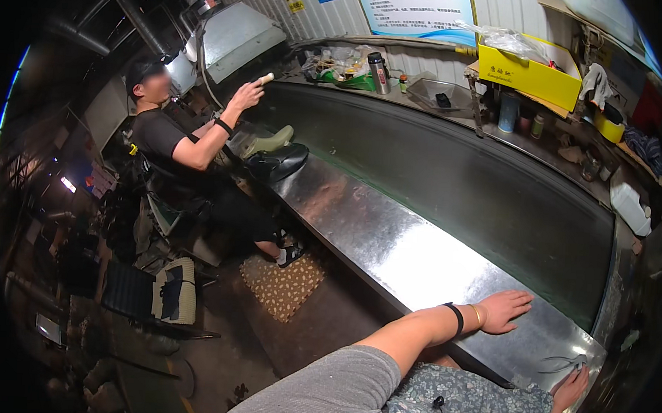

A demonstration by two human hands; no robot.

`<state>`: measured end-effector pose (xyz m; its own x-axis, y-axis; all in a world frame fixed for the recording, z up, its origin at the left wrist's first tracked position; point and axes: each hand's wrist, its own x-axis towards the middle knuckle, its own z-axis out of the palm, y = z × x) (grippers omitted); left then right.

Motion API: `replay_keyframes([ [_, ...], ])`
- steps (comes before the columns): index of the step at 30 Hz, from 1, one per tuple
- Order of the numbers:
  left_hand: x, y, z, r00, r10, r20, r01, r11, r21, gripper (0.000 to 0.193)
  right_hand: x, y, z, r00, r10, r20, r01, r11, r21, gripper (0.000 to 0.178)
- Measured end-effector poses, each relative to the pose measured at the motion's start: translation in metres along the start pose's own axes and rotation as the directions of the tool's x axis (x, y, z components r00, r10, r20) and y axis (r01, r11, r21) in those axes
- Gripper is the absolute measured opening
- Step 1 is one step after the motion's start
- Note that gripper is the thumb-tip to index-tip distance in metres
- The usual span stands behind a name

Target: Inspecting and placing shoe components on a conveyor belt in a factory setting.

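Observation:
My left hand (505, 310) lies flat with fingers spread on the shiny metal ledge (388, 242) beside a dark conveyor belt (480, 183). It holds nothing. My right hand (570, 387) rests at the ledge's near corner, fingers loosely apart, close to a small pair of thin metal snips (564, 361) lying on the metal. Whether it touches them I cannot tell. A dark band and a gold bangle circle my left wrist.
Another person (179, 137) sits at the far left end, one hand raised with a small pale object (266, 78). A black shoe (277, 161) and a green sole (271, 141) lie near them. A yellow box (529, 71), bottles and a flask (379, 72) line the far shelf.

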<state>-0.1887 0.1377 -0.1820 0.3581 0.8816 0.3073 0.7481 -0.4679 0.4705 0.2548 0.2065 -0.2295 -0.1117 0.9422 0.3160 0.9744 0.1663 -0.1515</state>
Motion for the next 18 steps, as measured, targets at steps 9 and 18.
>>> replay_keyframes([
  [9, 0.0002, -0.0001, 0.0011, 1.0, -0.001, 0.004, 0.001, 1.0, 0.004, 0.062, 0.0, 0.0019, 0.0006, 1.0, -0.005, 0.013, 0.005, 1.0, -0.011, 0.038],
  [18, 0.0004, -0.0012, 0.0018, 1.0, 0.008, -0.004, -0.008, 1.0, 0.004, 0.061, 0.0006, 0.0026, 0.0004, 0.999, 0.012, 0.044, -0.011, 0.999, -0.04, 0.039],
])
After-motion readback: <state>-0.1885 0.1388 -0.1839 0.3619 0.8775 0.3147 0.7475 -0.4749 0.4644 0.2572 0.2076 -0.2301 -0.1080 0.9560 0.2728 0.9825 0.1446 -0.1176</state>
